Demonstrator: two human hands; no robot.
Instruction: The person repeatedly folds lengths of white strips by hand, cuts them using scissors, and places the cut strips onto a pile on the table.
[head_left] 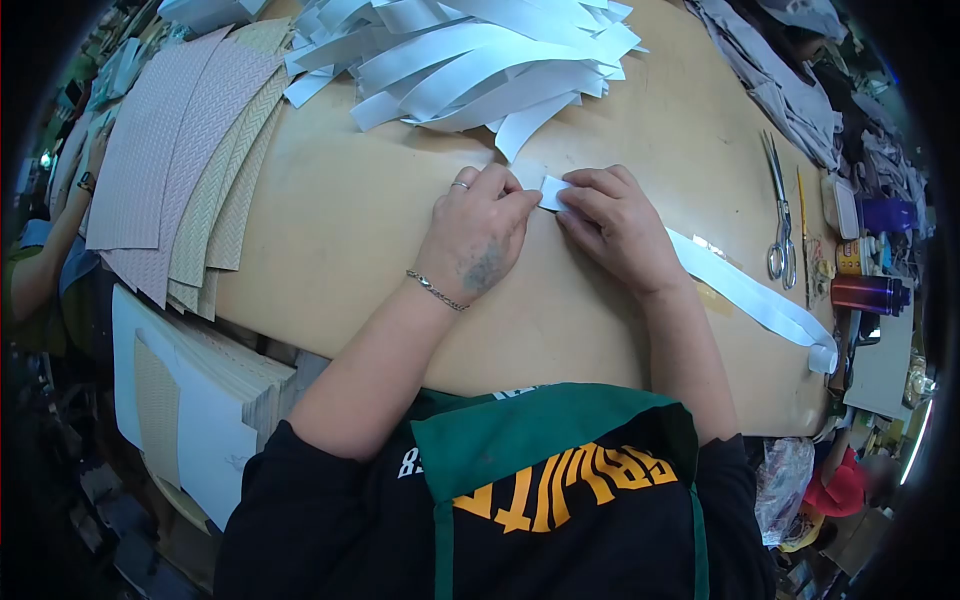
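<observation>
"What do you log?"
"One counter [340, 250]: pale, smooth, in a cluttered workroom. Steel scissors [781, 200], right; woven-textured sheets [165, 150], fanned, left; smooth white strips [480, 60], heaped beyond."
"And the work?"
"One flat white piece [553, 193], mid-counter, pinched by the right hand [615, 220]; left hand [485, 215], fingertips bunched beside it, grip unclear to me."

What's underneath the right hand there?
A short white end shows at the fingertips of the right hand, and a long white strip shows beyond the wrist. Whether they join is covered by the hand.
</observation>
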